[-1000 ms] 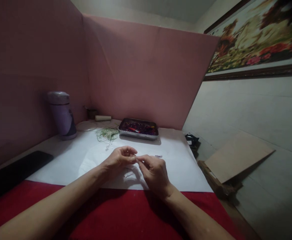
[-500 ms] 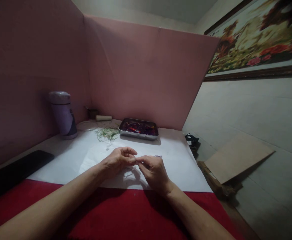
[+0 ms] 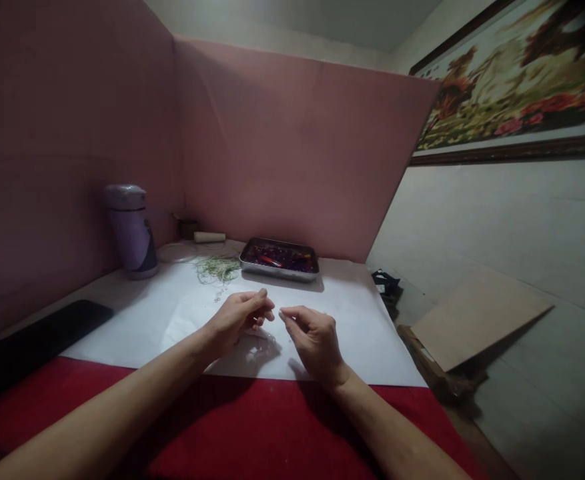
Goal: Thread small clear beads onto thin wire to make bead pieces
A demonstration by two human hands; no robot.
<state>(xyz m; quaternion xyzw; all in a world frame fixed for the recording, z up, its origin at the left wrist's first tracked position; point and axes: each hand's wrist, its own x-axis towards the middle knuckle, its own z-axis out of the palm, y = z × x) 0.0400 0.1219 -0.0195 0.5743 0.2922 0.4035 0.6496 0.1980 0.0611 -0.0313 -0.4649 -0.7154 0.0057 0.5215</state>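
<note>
1. The left hand [image 3: 239, 319] and the right hand [image 3: 315, 337] are above the white sheet [image 3: 367, 340], near each other but apart.
2. The right thumb and forefinger come together at their tips; whether something tiny is between them, I cannot tell.
3. The left fingers are loosely bent.
4. On the far part of the sheet stands a metal tray [image 3: 278, 272] with dark purple contents, and to its left lie green strands [image 3: 217, 269].
5. Farther left, a purple bottle [image 3: 131, 237] stands upright.
6. Red cloth [image 3: 232, 427] covers the near side.
</note>
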